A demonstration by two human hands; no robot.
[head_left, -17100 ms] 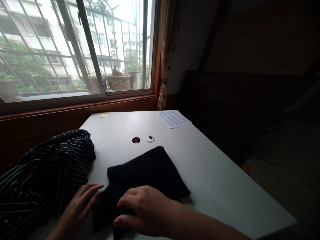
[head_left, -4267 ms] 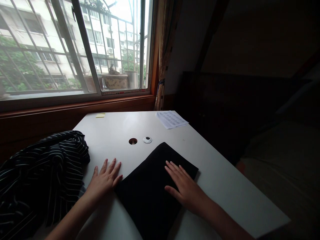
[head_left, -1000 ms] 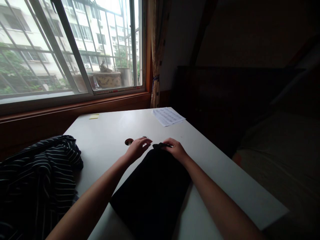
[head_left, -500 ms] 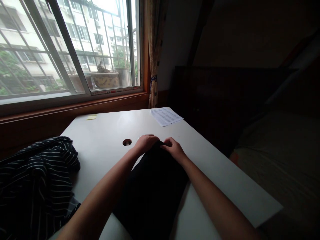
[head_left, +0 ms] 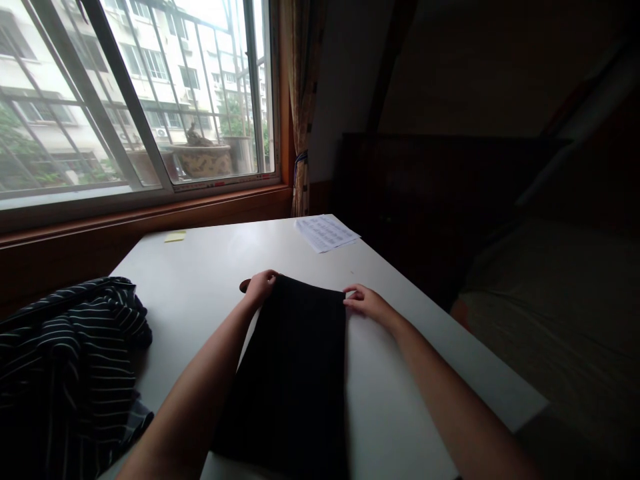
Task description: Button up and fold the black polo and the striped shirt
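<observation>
A black garment (head_left: pixel 295 373) lies lengthwise on the white table (head_left: pixel 395 387), its far edge drawn fairly straight between my two hands. Its exact kind is not clear from the dark cloth. My left hand (head_left: pixel 261 287) pinches the far left corner, near a round hole (head_left: pixel 244 286) in the tabletop that it partly hides. At the far right corner, my right hand (head_left: pixel 364 301) grips the cloth between thumb and fingers. The garment's near end runs out of the bottom of the view.
A heap of black-and-white striped cloth (head_left: pixel 75 367) lies at the table's left. Printed papers (head_left: pixel 327 233) are at the back right corner, and a yellow sticky note (head_left: pixel 175 236) is at the back left. A barred window (head_left: pixel 150 100) and tied curtain (head_left: pixel 301 133) stand behind.
My hands came together at the garment's far end, then moved apart, stretching its bunched edge straight. Earlier both hands lay spread, the right one flat on the garment. The view has shifted rightward.
</observation>
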